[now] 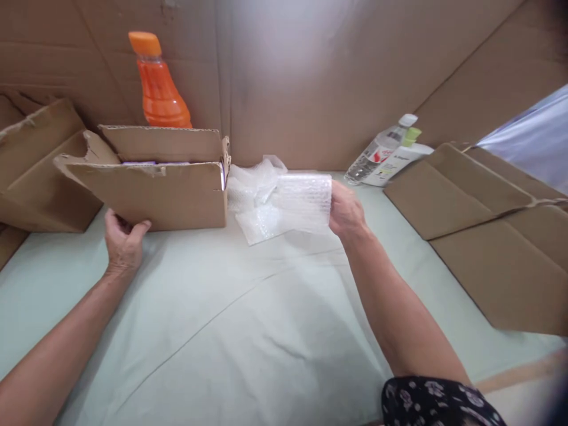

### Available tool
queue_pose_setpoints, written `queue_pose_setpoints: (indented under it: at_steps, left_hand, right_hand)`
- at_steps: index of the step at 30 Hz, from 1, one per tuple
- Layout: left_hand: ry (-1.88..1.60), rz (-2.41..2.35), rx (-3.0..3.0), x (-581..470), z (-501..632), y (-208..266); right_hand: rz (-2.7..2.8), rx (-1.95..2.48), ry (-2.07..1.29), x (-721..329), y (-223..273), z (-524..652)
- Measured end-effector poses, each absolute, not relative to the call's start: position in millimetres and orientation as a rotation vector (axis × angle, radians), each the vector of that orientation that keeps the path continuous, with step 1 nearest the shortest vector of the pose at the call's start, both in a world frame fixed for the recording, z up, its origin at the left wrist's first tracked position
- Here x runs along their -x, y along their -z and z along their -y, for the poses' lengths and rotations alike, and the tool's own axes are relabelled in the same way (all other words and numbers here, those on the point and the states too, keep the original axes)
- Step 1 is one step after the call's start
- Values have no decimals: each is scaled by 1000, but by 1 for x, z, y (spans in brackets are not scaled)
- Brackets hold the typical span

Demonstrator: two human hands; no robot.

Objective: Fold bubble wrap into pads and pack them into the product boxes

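My left hand (122, 241) grips the lower left edge of an open cardboard box (146, 195), thumb on the front and the other fingers partly hidden beneath. The box's left side is raised a little. Purple-edged contents (139, 163) show just above its front wall; most of the inside is out of sight. On the right, my right hand (348, 210) is closed on the end of a clear sheet of bubble wrap (302, 201). The bubble wrap lies folded and crumpled beside the box's right end. Some of my right fingers are hidden behind it.
An orange bottle (162, 92) stands behind the box. At the back right a clear plastic bottle (377, 151) and a white tube (399, 165) lean together. Cardboard boxes flank the pale green cloth (248, 331), one left (53, 183) and one closed at right (497, 242). Cardboard walls rise behind.
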State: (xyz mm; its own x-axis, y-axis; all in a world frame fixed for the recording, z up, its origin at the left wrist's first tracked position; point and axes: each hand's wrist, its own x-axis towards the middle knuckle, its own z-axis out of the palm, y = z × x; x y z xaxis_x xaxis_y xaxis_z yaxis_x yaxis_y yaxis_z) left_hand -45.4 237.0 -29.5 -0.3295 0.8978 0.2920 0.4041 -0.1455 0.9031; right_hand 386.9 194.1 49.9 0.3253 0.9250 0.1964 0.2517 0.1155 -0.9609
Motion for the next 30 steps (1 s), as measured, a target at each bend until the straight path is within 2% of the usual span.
queue_pose_setpoints:
  at_steps: [4, 8, 11, 14, 16, 19, 23, 26, 30]
  left_hand:
    - [-1482, -1841, -1836, 39, -186, 24]
    - [-1351, -1516, -2211, 4, -114, 13]
    - [-1049, -1279, -2058, -32, -83, -2]
    - [-844, -988, -1688, -59, -78, -17]
    - [-752, -866, -1461, -68, -81, -23]
    - [-654, -907, -1236, -71, -86, -22]
    - [-553, -971, -1166, -66, -87, -11]
    - [-476, -911, -1111, -60, -77, -8]
    - [-309, -787, -964, -43, -43, -11]
  right_hand:
    - [1157, 1394, -736, -389, -56, -160]
    - [1222, 1372, -878, -369, -78, -119]
    - [1228, 1302, -1131, -335, -84, -93]
    - [1294, 1208, -1266, -302, -66, -79]
    - [1423, 1201, -1191, -287, -44, -75]
    - [1705, 1220, -808, -277, -19, -67]
    - [2050, 1021, -350, -274, -23, -52]
    - [2033, 973, -395, -274, -37, -60]
    - [1561, 1271, -694, -272, -27, -106]
